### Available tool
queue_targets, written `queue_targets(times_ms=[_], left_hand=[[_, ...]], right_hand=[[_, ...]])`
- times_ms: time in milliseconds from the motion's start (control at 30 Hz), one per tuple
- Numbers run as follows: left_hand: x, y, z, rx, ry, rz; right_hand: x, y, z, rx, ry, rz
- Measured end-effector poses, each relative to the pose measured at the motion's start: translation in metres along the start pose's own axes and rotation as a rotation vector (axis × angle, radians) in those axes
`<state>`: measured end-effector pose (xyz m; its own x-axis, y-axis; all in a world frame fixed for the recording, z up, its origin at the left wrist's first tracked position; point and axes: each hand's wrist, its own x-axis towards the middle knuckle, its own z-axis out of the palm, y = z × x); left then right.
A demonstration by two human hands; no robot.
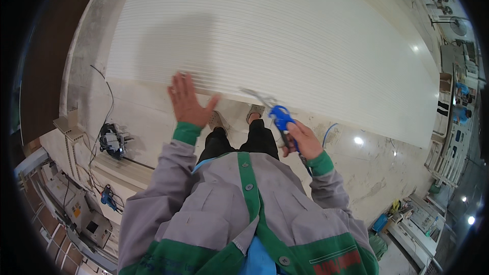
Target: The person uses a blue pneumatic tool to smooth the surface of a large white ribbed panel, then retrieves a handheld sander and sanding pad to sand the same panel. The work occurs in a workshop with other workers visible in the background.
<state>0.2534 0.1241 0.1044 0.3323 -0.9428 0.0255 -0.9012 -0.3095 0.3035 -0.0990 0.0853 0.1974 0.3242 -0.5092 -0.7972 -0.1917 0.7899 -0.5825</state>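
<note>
A wide white panel point(275, 35) with fine parallel ridges lies in front of me. My left hand point(191, 103) is over its near edge at the left, palm down, fingers spread and holding nothing. Whether it touches the panel I cannot tell. My right hand point(304, 141) is wrapped round the grip of a blue air blow gun point(280, 116). The gun's thin nozzle, blurred, points forward and left over the panel's near edge. A dark hose hangs from the grip by my wrist.
A black power tool point(112, 141) with a cord rests at the left, near a smaller blue tool point(108, 197). A blue hose point(328, 131) curves out beside the panel at the right. Cluttered workbenches point(415, 229) stand farther right. My feet are just below the panel's near edge.
</note>
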Motion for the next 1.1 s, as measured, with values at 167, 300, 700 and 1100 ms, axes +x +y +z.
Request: queue_targets(times_ms=[167,300,700,1100], left_hand=[[-0.022,-0.097,-0.019,-0.036,0.076,-0.25],[-0.05,-0.166,0.002,-0.275,0.001,-0.408],[-0.256,-0.314,0.084,-0.286,-0.765,-0.824],[-0.19,-0.422,0.049,-1.119,-0.059,-1.519]], right_hand=[[-0.06,0.021,-0.014,0.147,0.361,0.032],[-0.041,0.027,0.019,0.103,0.337,-0.01],[0.081,-0.022,0.2,-0.196,-0.104,-0.157],[-0.008,0.013,0.074,0.145,0.211,-0.076]])
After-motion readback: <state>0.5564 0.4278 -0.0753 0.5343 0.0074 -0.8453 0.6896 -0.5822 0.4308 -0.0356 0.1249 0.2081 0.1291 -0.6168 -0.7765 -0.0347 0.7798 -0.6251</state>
